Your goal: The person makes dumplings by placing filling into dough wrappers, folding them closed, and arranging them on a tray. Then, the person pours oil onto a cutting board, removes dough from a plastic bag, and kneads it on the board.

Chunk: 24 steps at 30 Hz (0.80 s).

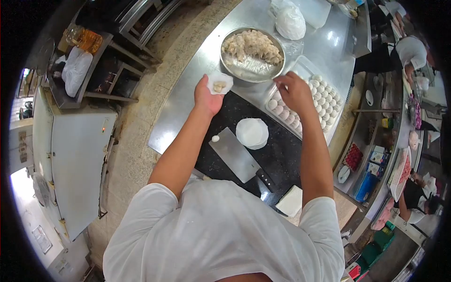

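Observation:
On the fingers of my left hand (208, 97) rests a round white dumpling wrapper (227, 83), with a small lump of pale filling (219, 86) at its middle. My right hand (296, 93) is between the bowl's rim and the tray, fingers bent together; whatever they may hold is hidden. Pale minced filling (253, 46) heaps at the far side of the metal bowl (229, 67). Beneath my arms, a stack of white wrappers (252, 133) and a cleaver (237, 157) lie on the black board (218, 123). A small white dough piece (215, 138) touches the blade.
Rows of round white dumplings (324, 101) fill much of a clear tray (300, 63) at the right. A tied plastic bag (290, 22) stands behind the bowl on the steel table (181, 101). A whitish block (290, 200) lies near my body. Co-workers (411, 51) are farther right.

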Available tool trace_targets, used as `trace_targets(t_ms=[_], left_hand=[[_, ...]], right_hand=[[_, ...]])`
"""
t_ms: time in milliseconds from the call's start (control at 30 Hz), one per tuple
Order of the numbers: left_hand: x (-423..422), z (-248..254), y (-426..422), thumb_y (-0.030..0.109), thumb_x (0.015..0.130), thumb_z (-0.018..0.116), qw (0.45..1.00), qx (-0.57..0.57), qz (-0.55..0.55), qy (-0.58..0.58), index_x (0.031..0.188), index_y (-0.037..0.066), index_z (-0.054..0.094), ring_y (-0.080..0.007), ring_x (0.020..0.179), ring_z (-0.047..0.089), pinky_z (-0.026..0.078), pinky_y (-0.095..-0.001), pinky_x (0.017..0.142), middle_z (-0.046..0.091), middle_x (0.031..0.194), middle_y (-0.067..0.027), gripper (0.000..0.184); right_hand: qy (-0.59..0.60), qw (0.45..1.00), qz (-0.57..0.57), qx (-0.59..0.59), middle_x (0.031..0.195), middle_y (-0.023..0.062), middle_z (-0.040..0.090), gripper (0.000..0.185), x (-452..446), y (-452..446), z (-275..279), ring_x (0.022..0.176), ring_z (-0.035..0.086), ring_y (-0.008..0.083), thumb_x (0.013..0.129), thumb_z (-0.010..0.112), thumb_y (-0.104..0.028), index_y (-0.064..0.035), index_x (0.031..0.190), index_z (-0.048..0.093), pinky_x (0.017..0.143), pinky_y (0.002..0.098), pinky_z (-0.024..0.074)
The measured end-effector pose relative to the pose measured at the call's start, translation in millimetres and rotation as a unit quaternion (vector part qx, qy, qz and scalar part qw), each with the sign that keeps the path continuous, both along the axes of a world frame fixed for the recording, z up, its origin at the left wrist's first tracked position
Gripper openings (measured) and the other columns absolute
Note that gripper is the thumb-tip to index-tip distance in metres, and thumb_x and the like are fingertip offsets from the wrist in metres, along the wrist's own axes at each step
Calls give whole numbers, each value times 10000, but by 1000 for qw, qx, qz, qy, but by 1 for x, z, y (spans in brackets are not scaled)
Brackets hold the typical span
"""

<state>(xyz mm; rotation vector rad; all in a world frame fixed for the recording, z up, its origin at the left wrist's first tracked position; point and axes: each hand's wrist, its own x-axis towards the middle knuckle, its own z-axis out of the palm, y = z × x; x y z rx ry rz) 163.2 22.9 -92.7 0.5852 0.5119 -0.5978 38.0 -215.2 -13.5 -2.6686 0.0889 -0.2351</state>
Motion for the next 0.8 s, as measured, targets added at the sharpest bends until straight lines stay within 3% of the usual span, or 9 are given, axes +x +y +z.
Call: trace_targets(t_ms=[67,200,300,433,500,567,667,800], left_hand=[[2,1,0,309,1038,423,1000,15,20,-1,1312,-24,491,-360,1272,523,394,-520,1111,555,1343,-196,437],[-2,4,1,309,1024,452,1000,8,-5,-24,1306,-20,495,-359,1272,523,396,-518,1109,557,1341,-190,435],[-4,11,7,305,1011,476,1000,-9,5,-22,1300,-19,499,-361,1267,527,399,-519,1106,562,1330,-192,435],[-6,10,19,298,991,517,1000,-17,9,-18,1278,3,515,-343,1240,544,405,-500,1088,582,1297,-170,412],[-10,7,16,296,980,542,999,-32,-8,-13,1264,24,526,-323,1221,554,414,-482,1068,593,1277,-146,394],[-12,2,12,292,994,507,1000,-16,-16,-11,1296,-21,508,-356,1255,540,391,-498,1115,577,1313,-199,435],[-19,14,5,285,996,505,999,14,-35,-4,1303,-27,504,-347,1259,540,396,-484,1113,576,1320,-191,438],[-19,16,12,272,998,499,999,24,-44,-11,1307,-28,503,-340,1265,539,401,-476,1110,578,1326,-178,430]], right_hand=[[-12,996,-67,-52,921,122,642,172,17,-1,0,831,657,338,869,641,-117,-104,1018,727,720,438,524],[-3,983,-37,-180,932,119,659,172,44,-5,-26,879,675,322,853,603,-136,-124,964,734,754,445,553],[83,985,-30,-150,970,129,674,194,51,-11,-25,906,685,324,845,569,-112,-121,950,732,770,457,556],[161,966,-20,-200,1002,146,686,222,49,-12,29,917,690,333,852,533,-111,-109,958,729,771,468,558],[119,973,-36,-194,978,139,676,205,52,-13,21,907,680,339,865,560,-126,-125,970,737,764,467,550],[42,977,-34,-205,958,131,667,179,60,-19,1,909,670,341,878,584,-135,-131,965,740,752,461,544],[70,984,-30,-163,961,129,666,163,57,-18,-22,908,675,335,874,588,-134,-129,942,736,747,452,546],[126,973,-21,-192,977,125,670,151,47,-19,6,899,683,330,863,575,-114,-113,910,718,744,462,546]])
